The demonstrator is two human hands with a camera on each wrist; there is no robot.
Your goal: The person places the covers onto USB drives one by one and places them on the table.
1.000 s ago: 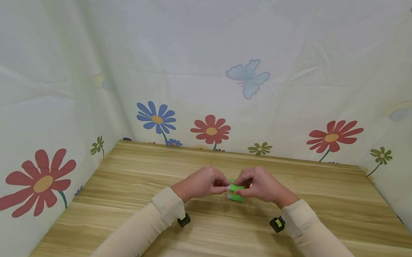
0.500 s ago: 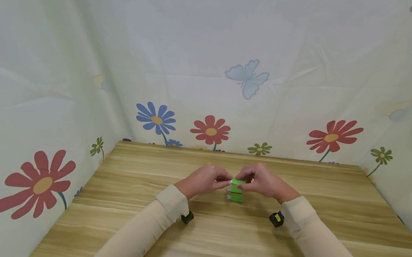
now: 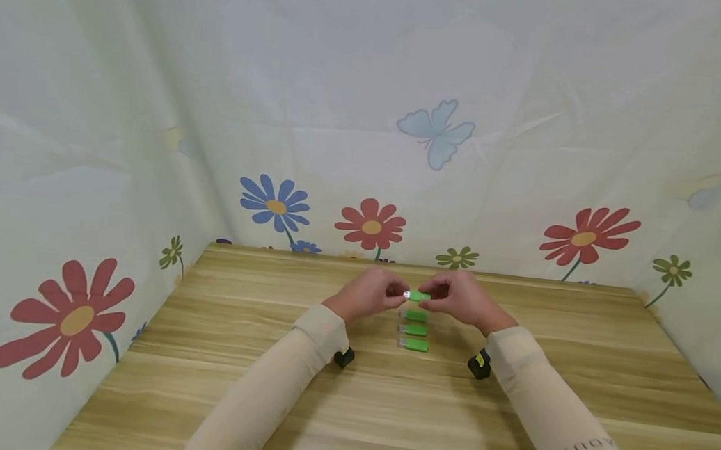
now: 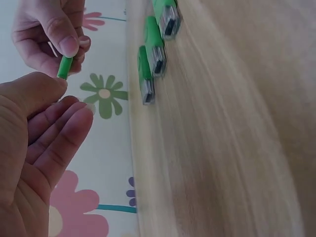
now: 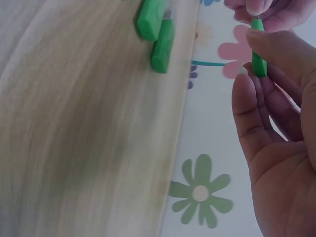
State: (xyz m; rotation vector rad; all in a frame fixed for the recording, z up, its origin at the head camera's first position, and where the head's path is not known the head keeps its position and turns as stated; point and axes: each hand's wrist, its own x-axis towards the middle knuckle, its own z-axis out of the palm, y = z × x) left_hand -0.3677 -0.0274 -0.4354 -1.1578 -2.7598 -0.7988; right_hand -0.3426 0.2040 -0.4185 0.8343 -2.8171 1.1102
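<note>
Both hands meet over the table around a green USB flash drive (image 3: pixel 419 296). My left hand (image 3: pixel 370 297) has its thumb and fingertip at the drive's pale plug end. The thumb and fingers of my right hand (image 3: pixel 460 302) pinch the green body, also seen in the right wrist view, where the same drive (image 5: pixel 258 59) shows a green end below the thumb. Three more green flash drives lie in a column nearer the person: a far one (image 3: pixel 417 315), a middle one (image 3: pixel 414 330) and a near one (image 3: pixel 415 345). Their plug ends point left.
The wood-grain table (image 3: pixel 248 398) runs back to a white curtain (image 3: pixel 343 112) printed with flowers and a butterfly. Black wrist cameras sit under the left cuff (image 3: pixel 344 357) and the right cuff (image 3: pixel 479 364).
Both hands have moved step by step away from the person, from one flash drive to another along the column. Three drives now lie uncovered in front of the hands.
</note>
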